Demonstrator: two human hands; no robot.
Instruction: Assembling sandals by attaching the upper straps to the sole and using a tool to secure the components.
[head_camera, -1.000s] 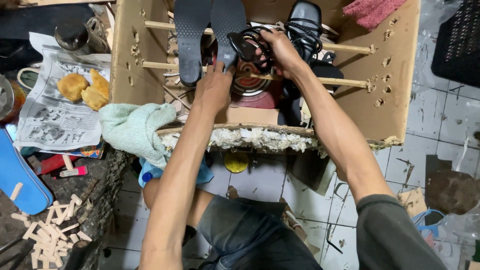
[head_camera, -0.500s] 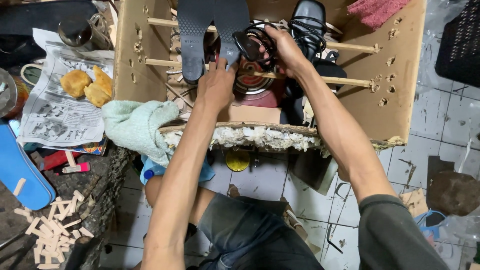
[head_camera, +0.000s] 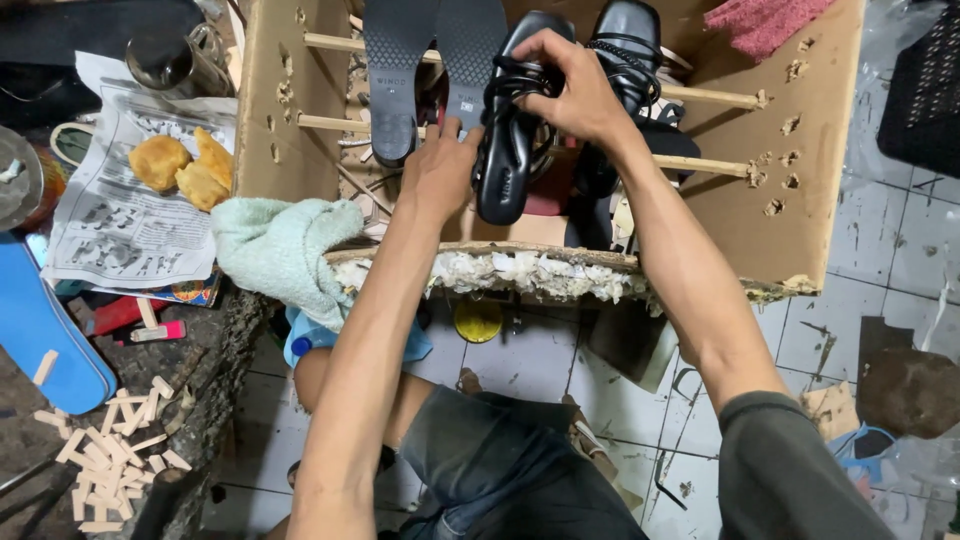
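A tiled floor (head_camera: 880, 260), grey and littered with scraps, is seen beneath a rough workshop corner. Nearest, small wooden pegs (head_camera: 110, 450) are scattered at the near left, beside a crumpled mint towel (head_camera: 280, 250). Farther on, a cardboard box (head_camera: 800, 180), pierced by wooden dowels (head_camera: 700, 165) and crusted with white glue along its near edge, is used as a rack. A glossy black strappy sandal (head_camera: 505, 150) is clamped by the right hand (head_camera: 570, 90) above the dowels, while it is steadied by the left hand (head_camera: 445, 170). Two flat black soles (head_camera: 420, 60) are already racked at the far left; the sandal is not yet set down.
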